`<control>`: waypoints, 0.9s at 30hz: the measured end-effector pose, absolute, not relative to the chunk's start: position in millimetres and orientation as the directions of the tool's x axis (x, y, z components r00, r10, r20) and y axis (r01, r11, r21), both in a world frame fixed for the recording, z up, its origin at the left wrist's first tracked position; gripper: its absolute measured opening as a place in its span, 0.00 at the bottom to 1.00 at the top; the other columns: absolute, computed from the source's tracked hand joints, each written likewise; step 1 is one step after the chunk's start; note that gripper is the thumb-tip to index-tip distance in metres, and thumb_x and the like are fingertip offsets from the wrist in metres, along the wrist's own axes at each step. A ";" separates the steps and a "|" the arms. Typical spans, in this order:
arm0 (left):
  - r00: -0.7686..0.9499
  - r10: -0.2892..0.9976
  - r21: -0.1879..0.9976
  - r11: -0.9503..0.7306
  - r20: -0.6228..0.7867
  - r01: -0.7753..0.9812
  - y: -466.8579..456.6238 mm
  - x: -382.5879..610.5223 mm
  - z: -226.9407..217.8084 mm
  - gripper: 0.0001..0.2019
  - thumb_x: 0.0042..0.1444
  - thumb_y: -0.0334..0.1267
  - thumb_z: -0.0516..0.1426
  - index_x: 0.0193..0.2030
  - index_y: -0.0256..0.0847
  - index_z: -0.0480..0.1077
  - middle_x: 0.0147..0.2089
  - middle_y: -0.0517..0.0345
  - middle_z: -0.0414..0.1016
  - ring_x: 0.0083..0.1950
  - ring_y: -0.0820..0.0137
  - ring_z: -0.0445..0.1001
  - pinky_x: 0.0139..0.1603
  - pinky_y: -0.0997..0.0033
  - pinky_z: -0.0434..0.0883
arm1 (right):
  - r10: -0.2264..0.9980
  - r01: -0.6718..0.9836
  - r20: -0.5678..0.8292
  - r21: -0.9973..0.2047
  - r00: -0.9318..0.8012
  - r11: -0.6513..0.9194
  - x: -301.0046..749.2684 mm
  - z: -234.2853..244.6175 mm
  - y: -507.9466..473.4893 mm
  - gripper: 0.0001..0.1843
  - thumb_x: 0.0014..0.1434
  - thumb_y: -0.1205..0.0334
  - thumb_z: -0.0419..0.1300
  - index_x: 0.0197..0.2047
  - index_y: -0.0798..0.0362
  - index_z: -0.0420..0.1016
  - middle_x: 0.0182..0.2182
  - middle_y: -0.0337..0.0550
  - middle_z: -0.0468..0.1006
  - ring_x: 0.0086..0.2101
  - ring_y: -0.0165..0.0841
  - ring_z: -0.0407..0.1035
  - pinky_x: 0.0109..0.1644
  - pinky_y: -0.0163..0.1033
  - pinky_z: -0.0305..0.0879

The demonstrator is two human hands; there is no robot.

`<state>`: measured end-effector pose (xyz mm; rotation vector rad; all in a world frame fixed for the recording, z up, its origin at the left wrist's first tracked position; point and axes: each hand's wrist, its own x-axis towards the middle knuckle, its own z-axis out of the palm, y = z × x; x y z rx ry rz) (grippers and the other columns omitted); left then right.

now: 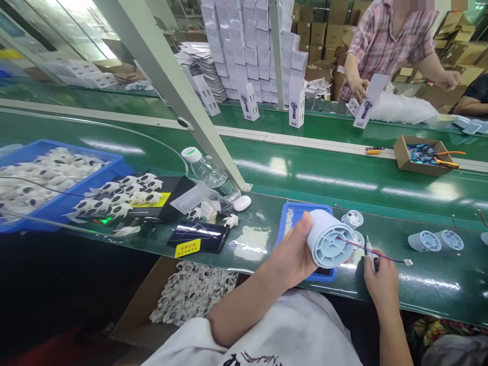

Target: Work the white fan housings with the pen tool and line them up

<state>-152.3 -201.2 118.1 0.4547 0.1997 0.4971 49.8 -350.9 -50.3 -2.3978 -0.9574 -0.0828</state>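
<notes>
My left hand (292, 249) is wrapped around a light blue round fan housing (331, 241), its spoked end tilted toward me. Red and blue wires run out of the hub to a small white plug (408, 262), hanging over my right hand (383, 277). Closed fingers of that hand grip a slim pointed tool (368, 249), tip upward; its exact kind is unclear. Beneath the held housing lies a blue tray (284, 223), partly covered by my hand. Just behind the tool is a small light blue housing (353, 218) with a white fan wheel inside.
More light blue housings (424, 241) lie to the right. On the left are a blue bin (114, 161) of white fan wheels, a phone (206, 236) and a water bottle (213, 175). A slanted metal post (179, 101) rises nearby. Across the green conveyor (305, 157), a person handles a box (369, 104).
</notes>
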 end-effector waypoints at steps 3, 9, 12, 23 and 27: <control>0.860 0.507 0.478 0.771 -0.060 -0.421 -201.4 -152.3 117.4 0.27 0.45 0.58 0.66 0.40 0.33 0.77 0.36 0.54 0.81 0.34 0.69 0.78 0.33 0.72 0.77 | 0.624 0.659 0.254 -0.466 0.739 -0.590 49.6 -50.1 -350.8 0.30 0.62 0.40 0.46 0.45 0.56 0.74 0.32 0.52 0.72 0.34 0.46 0.66 0.39 0.48 0.62; 0.857 0.511 0.500 0.760 -0.067 -0.415 -202.2 -150.8 117.1 0.27 0.44 0.59 0.67 0.39 0.34 0.77 0.36 0.56 0.80 0.33 0.70 0.78 0.33 0.73 0.77 | 0.629 0.679 0.278 -0.438 0.726 -0.589 50.4 -52.1 -352.0 0.30 0.62 0.39 0.44 0.44 0.56 0.74 0.32 0.52 0.71 0.34 0.45 0.65 0.40 0.48 0.62; 0.851 0.518 0.515 0.755 -0.087 -0.407 -202.9 -150.4 118.4 0.28 0.42 0.60 0.67 0.38 0.35 0.75 0.34 0.57 0.79 0.32 0.70 0.77 0.32 0.72 0.77 | 0.639 0.688 0.279 -0.430 0.717 -0.584 51.3 -53.4 -352.9 0.29 0.62 0.41 0.45 0.44 0.56 0.74 0.31 0.52 0.71 0.34 0.46 0.65 0.39 0.48 0.61; 0.319 0.946 0.987 -0.008 0.059 -0.158 -193.5 -186.2 94.6 0.26 0.45 0.58 0.65 0.42 0.41 0.67 0.44 0.54 0.76 0.35 0.73 0.73 0.30 0.76 0.71 | 0.523 0.466 0.023 -0.489 0.852 -0.737 43.8 -25.0 -348.2 0.17 0.58 0.44 0.48 0.31 0.49 0.63 0.25 0.47 0.72 0.27 0.40 0.66 0.31 0.41 0.55; 0.015 0.972 0.918 -0.225 0.233 0.327 -171.4 -220.9 50.3 0.20 0.49 0.50 0.63 0.44 0.42 0.67 0.49 0.50 0.73 0.49 0.63 0.74 0.48 0.62 0.74 | 0.515 0.493 0.182 -0.659 0.837 -0.568 34.0 -11.7 -358.7 0.24 0.60 0.38 0.49 0.36 0.51 0.67 0.27 0.46 0.75 0.28 0.38 0.69 0.33 0.41 0.63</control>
